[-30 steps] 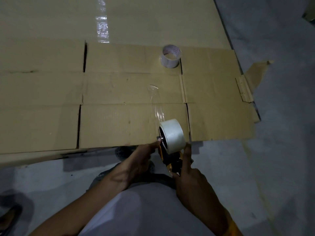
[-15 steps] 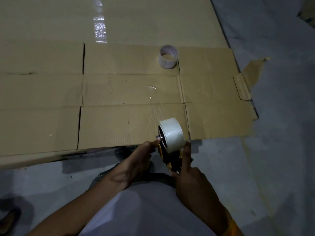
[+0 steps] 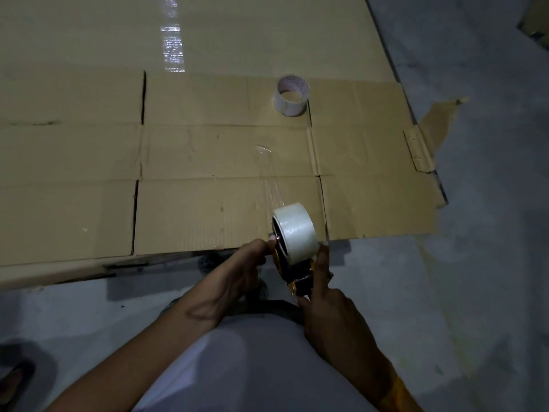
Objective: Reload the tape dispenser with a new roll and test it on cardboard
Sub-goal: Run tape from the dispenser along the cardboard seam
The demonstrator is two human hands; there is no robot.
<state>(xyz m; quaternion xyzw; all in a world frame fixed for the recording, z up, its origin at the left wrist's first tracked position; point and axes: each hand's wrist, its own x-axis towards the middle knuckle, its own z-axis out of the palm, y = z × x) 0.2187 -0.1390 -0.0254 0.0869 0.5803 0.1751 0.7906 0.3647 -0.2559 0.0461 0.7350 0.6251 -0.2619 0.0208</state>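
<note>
A yellow and black tape dispenser (image 3: 294, 278) carries a full white tape roll (image 3: 295, 231) at the near edge of the flattened cardboard (image 3: 208, 209). My right hand (image 3: 329, 310) grips the dispenser's handle, its index finger stretched up beside the roll. My left hand (image 3: 243, 272) pinches the dispenser at the roll's hub on the left side. A strip of clear tape (image 3: 269, 179) runs from the roll up across the cardboard. A second, nearly used-up tape roll (image 3: 291, 96) stands farther back on the cardboard.
The cardboard lies on a grey concrete floor (image 3: 475, 263). A larger cardboard sheet (image 3: 237, 31) lies behind it, with a glossy tape strip (image 3: 173, 46). A torn cardboard flap (image 3: 436, 123) sticks out at the right. A sandal (image 3: 15, 379) shows at bottom left.
Both hands and the dispenser stay at the cardboard's near edge. The view has shifted slightly; nothing else visibly differs.
</note>
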